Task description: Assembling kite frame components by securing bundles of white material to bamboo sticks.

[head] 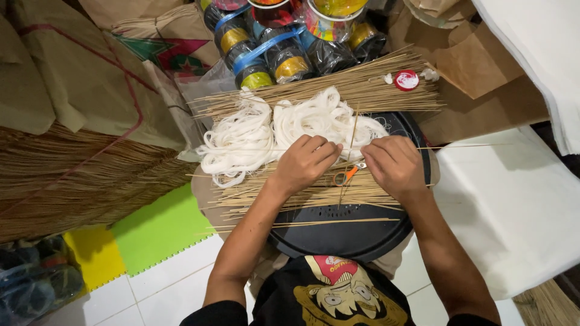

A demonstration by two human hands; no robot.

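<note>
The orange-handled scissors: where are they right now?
In the head view, the scissors lie on the thin sticks over the black tray, between the left hand and right hand.

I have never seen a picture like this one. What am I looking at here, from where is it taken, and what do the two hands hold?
There is no machine: a person works with bare hands, and a camera on their head looks down. On their lap lies a round black tray. On it are thin straw-coloured sticks, a heap of white string and small orange-handled scissors. The left hand and right hand are curled close together and pinch one thin stick. Behind are spools of wrapped thread and brown paper bundles.
</note>
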